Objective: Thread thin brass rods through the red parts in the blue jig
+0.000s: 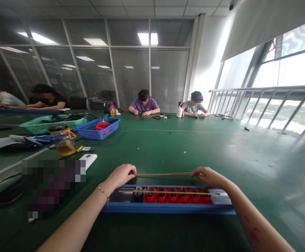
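Observation:
Two thin wooden sticks stretch side by side between my hands, just beyond a long blue tray. My left hand is closed at their left end, its fingertips curled under and partly hidden. At the right end, my right hand pinches them between thumb and fingers. Another thin stick lies lengthwise across the tray. Under it sit several red blocks with dark tops in a row, and a black block stands at the row's left end.
Left of me are a white-ended object, a jar of amber liquid, a blue basket and a green basket. Across the green table sit a person in purple and another in grey; others sit far left.

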{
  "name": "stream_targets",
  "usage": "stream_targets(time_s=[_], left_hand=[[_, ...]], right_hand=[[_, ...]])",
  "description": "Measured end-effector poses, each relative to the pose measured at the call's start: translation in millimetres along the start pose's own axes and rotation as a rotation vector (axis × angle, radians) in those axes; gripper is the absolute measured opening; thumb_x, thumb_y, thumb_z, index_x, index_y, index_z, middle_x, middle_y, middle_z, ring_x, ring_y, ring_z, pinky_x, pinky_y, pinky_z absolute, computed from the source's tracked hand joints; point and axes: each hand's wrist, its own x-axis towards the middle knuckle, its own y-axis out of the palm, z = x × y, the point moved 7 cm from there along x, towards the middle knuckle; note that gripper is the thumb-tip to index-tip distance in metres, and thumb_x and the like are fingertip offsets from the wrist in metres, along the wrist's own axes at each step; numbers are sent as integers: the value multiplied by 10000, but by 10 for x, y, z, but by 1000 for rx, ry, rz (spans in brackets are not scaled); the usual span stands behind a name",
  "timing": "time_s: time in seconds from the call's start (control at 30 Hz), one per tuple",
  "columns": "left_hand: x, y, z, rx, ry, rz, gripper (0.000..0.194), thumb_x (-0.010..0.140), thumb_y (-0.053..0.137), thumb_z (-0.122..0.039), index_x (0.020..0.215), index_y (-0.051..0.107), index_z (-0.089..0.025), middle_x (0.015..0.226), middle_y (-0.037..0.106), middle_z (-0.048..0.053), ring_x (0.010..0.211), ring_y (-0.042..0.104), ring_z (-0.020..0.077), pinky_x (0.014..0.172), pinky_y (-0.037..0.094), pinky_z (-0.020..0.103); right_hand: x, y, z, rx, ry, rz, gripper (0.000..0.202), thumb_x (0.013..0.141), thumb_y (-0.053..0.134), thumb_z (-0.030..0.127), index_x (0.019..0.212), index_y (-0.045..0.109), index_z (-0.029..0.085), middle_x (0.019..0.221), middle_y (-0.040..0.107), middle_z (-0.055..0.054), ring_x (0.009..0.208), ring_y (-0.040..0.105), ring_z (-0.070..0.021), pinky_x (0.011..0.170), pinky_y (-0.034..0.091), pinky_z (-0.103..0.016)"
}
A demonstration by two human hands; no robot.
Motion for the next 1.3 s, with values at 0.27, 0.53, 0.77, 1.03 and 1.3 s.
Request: stream_targets(time_s=[0.27,0.53,0.77,1.03,1.3], left_hand=[[-1,-24,-14,9,-6,-12,167,759,483,-271,779,645,-235,829,637,12,807,568,162,710,403,240],[-9,-19,-4,-3,14,-32,204,781,456,-280,826,653,-249,886,649,8,848,573,165,760,402,254],[-9,-19,-5,-1,-3,-28,239,795,435,-313,841,658,-243,905,654,15,857,575,169,765,410,259],[5,-6,-2,34,-17,-16,237,792,433,-304,844,656,-244,904,649,11,868,568,163,784,401,244],[-7,-26,-16,24,-21,-22,228,787,438,-284,842,655,-242,900,648,10,860,568,160,779,394,238]], right_hand=[[20,114,34,-21,-78,72,322,828,399,286,1045,621,203,1089,595,-67,968,538,-198,878,407,-325],[-26,-41,48,-31,14,35,349,829,397,383,974,643,182,972,632,-80,883,562,-209,803,432,-323],[-347,-322,328,72,70,234,387,762,462,532,844,620,188,805,654,-43,736,582,-189,629,440,-256],[-414,-142,370,121,179,429,430,713,508,564,880,528,168,696,629,-26,505,557,-131,454,397,-211],[-314,-481,679,188,-75,133,446,808,379,524,806,631,155,706,597,-19,647,509,-140,573,386,-228]])
